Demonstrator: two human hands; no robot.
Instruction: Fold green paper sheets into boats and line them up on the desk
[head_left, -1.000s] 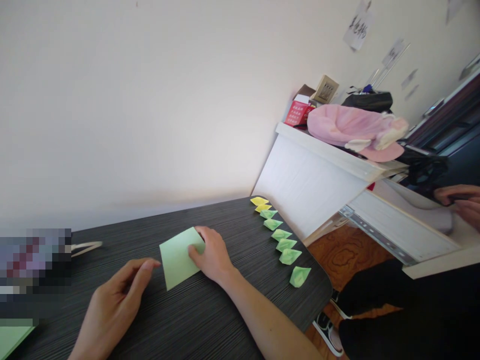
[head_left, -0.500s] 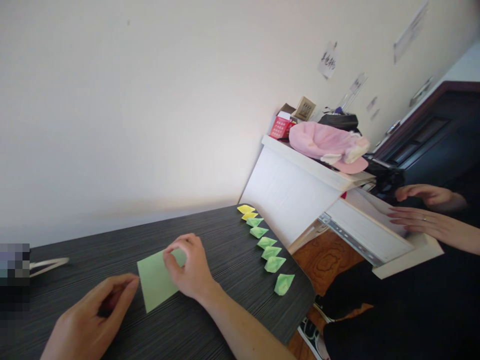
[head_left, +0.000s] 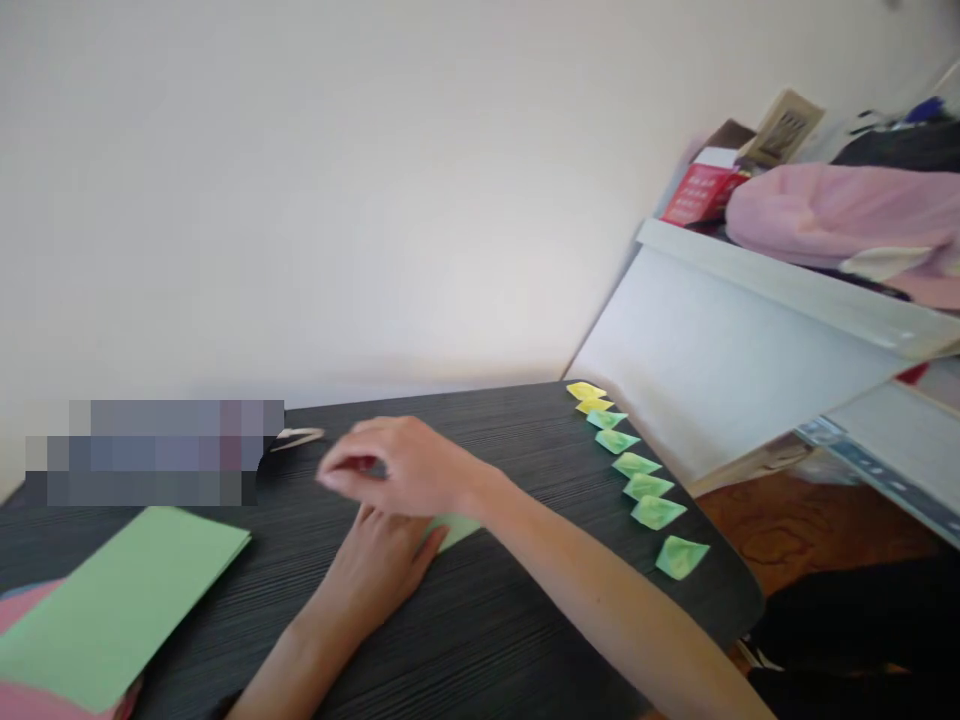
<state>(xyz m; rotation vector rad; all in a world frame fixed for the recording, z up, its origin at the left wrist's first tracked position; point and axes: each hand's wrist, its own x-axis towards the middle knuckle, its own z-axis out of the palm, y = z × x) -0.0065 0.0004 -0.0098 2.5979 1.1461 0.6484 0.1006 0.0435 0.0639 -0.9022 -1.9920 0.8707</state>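
My left hand point(head_left: 390, 560) lies palm down on the table, over a sheet of light green paper point(head_left: 461, 530). Its thumb is spread from the other fingers, whose tips are hidden behind my right hand point(head_left: 405, 465). The right arm crosses above the left hand. Its fingers curl toward the thumb, with the tips close together and nothing seen between them. Most of the green sheet is covered by my hands. Along the table's right edge, several folded green paper pieces point(head_left: 647, 487) stand in a line, with two yellow folded pieces point(head_left: 586, 391) at the far end.
A green stack of paper point(head_left: 142, 600) lies on pink sheets point(head_left: 45, 702) at the left of the dark table point(head_left: 525, 620). Behind it is a blurred-out object point(head_left: 165, 450). To the right stand a white cabinet point(head_left: 735, 340) with a red box point(head_left: 701, 190) and pink cap point(head_left: 825, 215).
The view has swung left, bringing the green stack into sight. My left hand has moved onto the green sheet. My right hand has come off the sheet and crossed over the left.
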